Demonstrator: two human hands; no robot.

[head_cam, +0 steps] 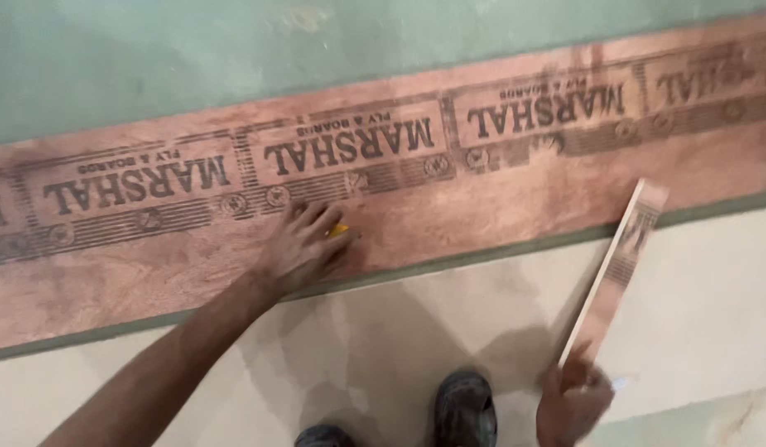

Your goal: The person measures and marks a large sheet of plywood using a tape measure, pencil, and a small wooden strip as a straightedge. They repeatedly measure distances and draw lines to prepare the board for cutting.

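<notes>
Plywood strip [616, 269]: gripped at near end by right hand [572, 403], long axis pointing away, tilted right. Left hand [304, 244]: spread flat on long plywood board [482, 190] over yellow pencil [339, 231]; board runs left–right on floor [714, 306].

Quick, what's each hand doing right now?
Left hand: pressed on the plywood board, a yellow pencil under its fingers.
Right hand: holding a narrow plywood strip.
</notes>
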